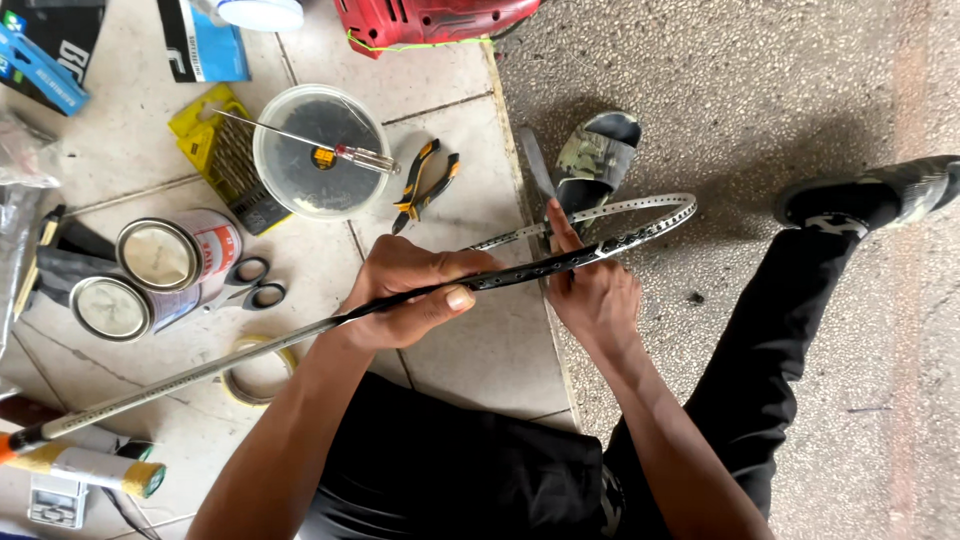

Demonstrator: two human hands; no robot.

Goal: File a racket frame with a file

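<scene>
Left hand [415,290] was clamped around the unstrung racket frame [590,240] where shaft meets head, mid-frame, and right hand [590,290] was closed on the hoop's lower rim. Looked to me like a firm throat grip mattered, so the hoop wouldn't twist. Pliers [425,185] and scissors [255,283] lay on the tiled floor [480,350], upper left.

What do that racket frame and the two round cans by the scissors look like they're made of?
Racket frame: probably carbon composite or painted metal; glossy black and white, thin, with a row of small holes.
Two cans: likely tinplate; shiny silvery rims and flat lids.
The left hand and right hand grip the frame.
</scene>
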